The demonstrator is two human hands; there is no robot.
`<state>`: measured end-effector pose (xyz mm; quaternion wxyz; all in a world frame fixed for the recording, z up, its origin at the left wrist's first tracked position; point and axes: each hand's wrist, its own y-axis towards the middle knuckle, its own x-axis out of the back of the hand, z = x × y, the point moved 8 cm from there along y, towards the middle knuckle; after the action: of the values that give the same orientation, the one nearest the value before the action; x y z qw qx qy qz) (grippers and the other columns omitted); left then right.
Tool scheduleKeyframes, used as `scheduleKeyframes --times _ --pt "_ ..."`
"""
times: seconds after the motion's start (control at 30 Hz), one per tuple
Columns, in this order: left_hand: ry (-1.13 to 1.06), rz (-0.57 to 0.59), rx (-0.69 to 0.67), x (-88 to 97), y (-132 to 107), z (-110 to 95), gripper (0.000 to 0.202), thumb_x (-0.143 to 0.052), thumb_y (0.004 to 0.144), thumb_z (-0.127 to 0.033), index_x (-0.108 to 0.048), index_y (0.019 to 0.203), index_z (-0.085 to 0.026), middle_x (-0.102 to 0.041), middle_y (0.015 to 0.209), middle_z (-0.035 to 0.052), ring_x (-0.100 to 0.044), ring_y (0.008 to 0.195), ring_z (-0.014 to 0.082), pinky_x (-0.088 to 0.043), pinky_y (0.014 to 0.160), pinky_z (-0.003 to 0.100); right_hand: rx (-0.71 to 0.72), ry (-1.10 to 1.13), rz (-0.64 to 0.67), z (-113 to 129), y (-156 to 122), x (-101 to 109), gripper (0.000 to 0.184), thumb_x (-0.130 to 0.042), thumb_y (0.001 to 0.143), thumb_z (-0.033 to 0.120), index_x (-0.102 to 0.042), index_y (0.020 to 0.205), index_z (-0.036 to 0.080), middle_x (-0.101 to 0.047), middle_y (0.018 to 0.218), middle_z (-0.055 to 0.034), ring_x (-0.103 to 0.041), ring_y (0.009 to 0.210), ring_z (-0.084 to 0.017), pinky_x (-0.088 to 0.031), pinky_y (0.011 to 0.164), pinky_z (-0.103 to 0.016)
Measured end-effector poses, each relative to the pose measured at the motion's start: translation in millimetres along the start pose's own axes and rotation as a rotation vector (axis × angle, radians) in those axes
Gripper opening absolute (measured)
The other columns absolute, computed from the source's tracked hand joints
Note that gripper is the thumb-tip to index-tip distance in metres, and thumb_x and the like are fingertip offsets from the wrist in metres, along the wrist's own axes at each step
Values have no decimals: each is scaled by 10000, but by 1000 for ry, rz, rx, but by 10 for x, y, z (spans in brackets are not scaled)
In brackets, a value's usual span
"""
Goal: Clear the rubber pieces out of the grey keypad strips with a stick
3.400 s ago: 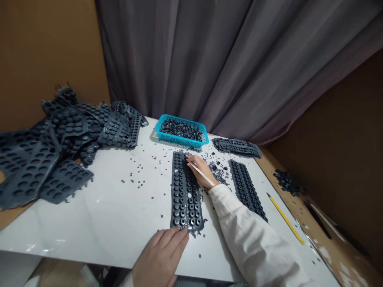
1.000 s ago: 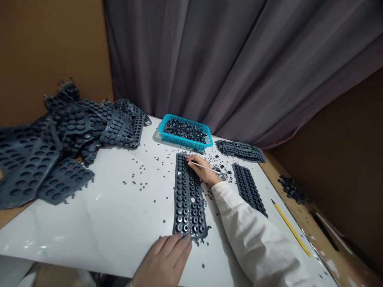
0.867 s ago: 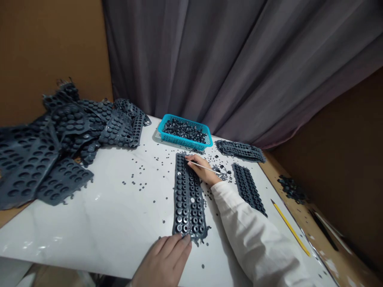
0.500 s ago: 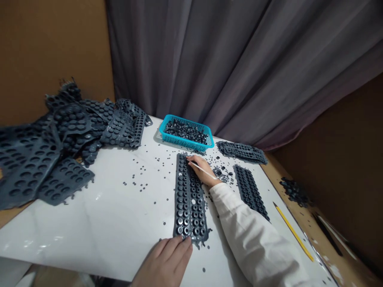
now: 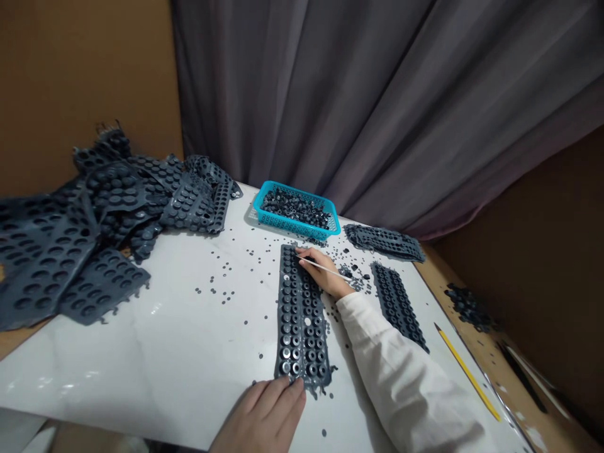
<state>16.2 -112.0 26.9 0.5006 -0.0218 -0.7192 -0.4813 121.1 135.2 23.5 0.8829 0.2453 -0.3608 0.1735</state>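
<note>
A long dark rubber strip (image 5: 301, 314) studded with small ring-shaped parts lies lengthwise on the white table (image 5: 155, 340). My left hand (image 5: 267, 418) lies flat with fingers together, its fingertips pressing the strip's near end. My right hand (image 5: 321, 272), in a white sleeve, rests at the strip's far end, pinching a thin white stick (image 5: 330, 270) whose tip touches the strip's top rows. A turquoise basket (image 5: 296, 211) full of loose dark rings stands just beyond the strip.
A big heap of dark rubber sheets (image 5: 89, 226) covers the table's left side. Two more strips (image 5: 399, 303) (image 5: 384, 241) lie to the right. Small punched bits (image 5: 221, 283) are scattered about. A yellow pencil (image 5: 467, 371) and a pile of dark parts (image 5: 469, 307) lie on the brown bench at right.
Hardly anything moved: my right hand keeps the stick at the strip's far end with small shifts, my left hand stays on the near end. The view drifted slightly.
</note>
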Motion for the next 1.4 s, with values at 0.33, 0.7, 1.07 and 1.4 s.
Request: scheduleKeyframes --times 0.33,0.7,1.07,1.4 --pt "-17 -48 40 13 -3 1 436 -237 959 -113 -665 944 -198 -678 976 -30 -550 881 138 -386 764 275 31 -8 40 -5 -1 -19 153 -497 894 323 -584 949 210 -642 1165 -107 -604 1078 -220 -457 920 -406" --pt "-13 -12 18 -22 -28 1 389 -281 950 -140 -664 981 -198 -671 1012 -27 -552 903 134 -413 763 266 2 -92 8 -128 91 -21 169 -505 873 291 -597 995 219 -638 1174 -91 -601 1061 -248 -448 929 -403" --pt "-8 -14 13 -27 -22 5 362 -294 954 -169 -654 984 -199 -668 999 -14 -553 902 128 -406 762 259 2 -30 -37 -50 100 59 127 -486 887 296 -567 948 219 -633 1193 -87 -593 1111 -224 -447 934 -400" --pt "3 32 -8 -39 -19 5 330 -320 959 -229 -645 1013 -205 -663 1018 -17 -549 922 121 -405 777 250 10 -29 -8 -109 99 -13 150 -487 888 291 -585 965 208 -631 1179 -92 -590 1090 -222 -432 940 -411"
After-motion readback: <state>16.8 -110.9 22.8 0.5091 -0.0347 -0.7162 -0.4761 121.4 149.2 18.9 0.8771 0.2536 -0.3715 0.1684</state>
